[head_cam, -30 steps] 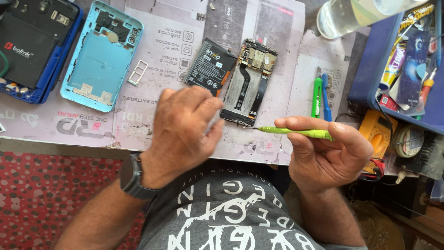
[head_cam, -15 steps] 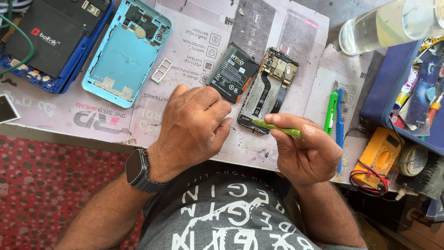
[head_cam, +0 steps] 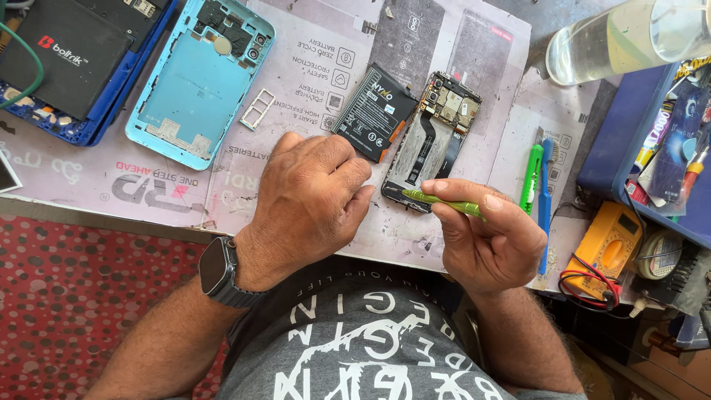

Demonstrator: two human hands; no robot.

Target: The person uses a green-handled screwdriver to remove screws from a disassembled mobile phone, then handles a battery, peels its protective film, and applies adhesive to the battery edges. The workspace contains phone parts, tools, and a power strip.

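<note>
The right hand (head_cam: pixel 492 241) gripped a thin green tool (head_cam: pixel 443 201) between thumb and fingers, its tip resting at the lower edge of the opened phone body (head_cam: pixel 432 141) just ahead of both hands. The left hand (head_cam: pixel 315 200) lay curled and knuckles-up on the counter (head_cam: pixel 311 74), holding nothing, its fingertips close to the phone's near corner and to the loose black battery (head_cam: pixel 375 111) beside it. The phone looked unsecured, so a hard push of the tip might have slid it or skidded across the exposed board. Pressed sideways, the tip could have nicked the flat cable. A small tray (head_cam: pixel 257 109) lay farther left of the left hand, easily knocked.
</note>
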